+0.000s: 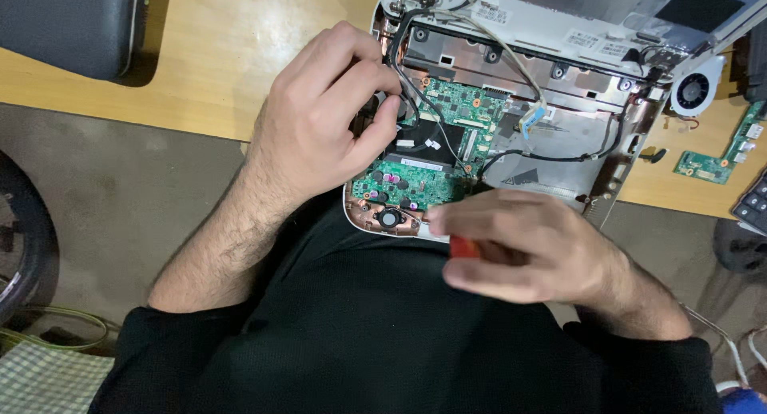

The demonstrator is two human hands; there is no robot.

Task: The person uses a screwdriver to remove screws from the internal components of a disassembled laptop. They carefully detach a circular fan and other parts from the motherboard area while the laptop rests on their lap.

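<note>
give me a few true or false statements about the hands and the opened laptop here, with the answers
1. The left hand rests on the green circuit board inside the opened laptop, by the black cables. True.
2. The right hand is empty. False: it grips a red-handled tool, whose tip is hidden.
3. A detached cooling fan lies on the wooden table to the right of the laptop. True.
4. The laptop's keyboard is in place over the board. False: the board and wiring lie exposed.
5. A small green circuit board lies apart, at the right of the table. True.
</note>
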